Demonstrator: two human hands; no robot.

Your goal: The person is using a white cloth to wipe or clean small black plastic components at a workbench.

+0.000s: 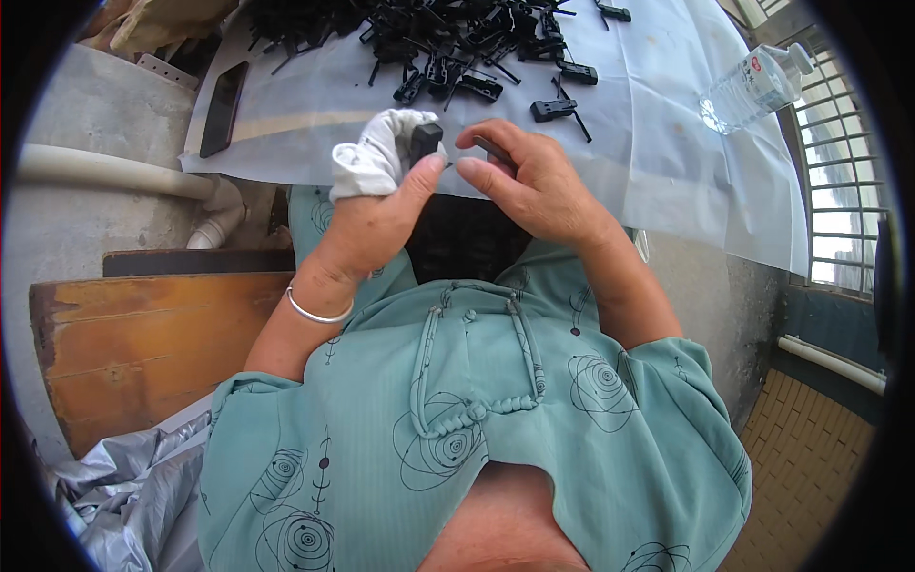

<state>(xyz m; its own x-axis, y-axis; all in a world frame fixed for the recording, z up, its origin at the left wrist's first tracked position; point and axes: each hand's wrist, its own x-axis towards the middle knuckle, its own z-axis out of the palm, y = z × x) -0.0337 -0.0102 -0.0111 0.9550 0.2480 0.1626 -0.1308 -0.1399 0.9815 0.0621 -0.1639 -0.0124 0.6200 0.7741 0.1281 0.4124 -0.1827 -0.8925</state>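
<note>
My left hand (383,217) has a white cloth (366,164) wrapped about its fingers. Between its thumb and the cloth it grips a small black plastic part (427,139). Close beside it on the right is my right hand (551,187), fingers curled, with a slim dark tool (493,150) lying across the palm. Most of that tool is hidden, so its exact kind does not show. The right thumb and forefinger tips point at the black part and stand slightly apart from it. Past the hands, many similar black plastic parts (457,71) lie heaped on the covered table.
White plastic sheeting (658,124) covers the table. A dark phone (225,110) lies at its left edge, and a clear bottle (753,91) is at the right. A black thing (467,238) sits between my knees. Left are a pipe (114,170) and a wooden board (172,334).
</note>
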